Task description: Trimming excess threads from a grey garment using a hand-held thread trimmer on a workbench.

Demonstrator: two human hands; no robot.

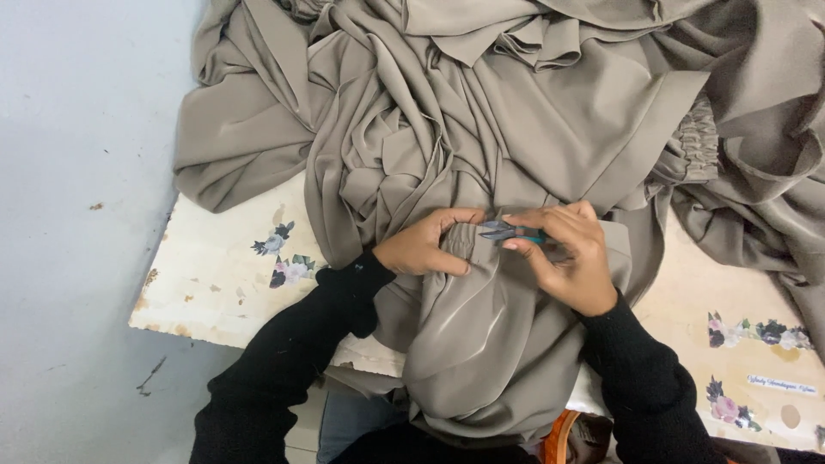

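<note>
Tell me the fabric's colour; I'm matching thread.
Plain greyish taupe fabric, seen in the head view.

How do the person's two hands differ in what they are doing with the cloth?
The left hand grips a bunched fold of the taupe fabric with curled fingers and holds no tool; the right hand pinches small thread snips, blades pointing toward the left hand. The left hand is closed into the cloth, while the right hand rests on top of it. Both wear black sleeves and meet at the same gathered seam.

hands: 2, left hand [423, 247], right hand [569, 258] | snips [507, 231]: 1, centre | taupe cloth [481, 120]: 1 heap, upper frame | table [215, 283]: 1
</note>
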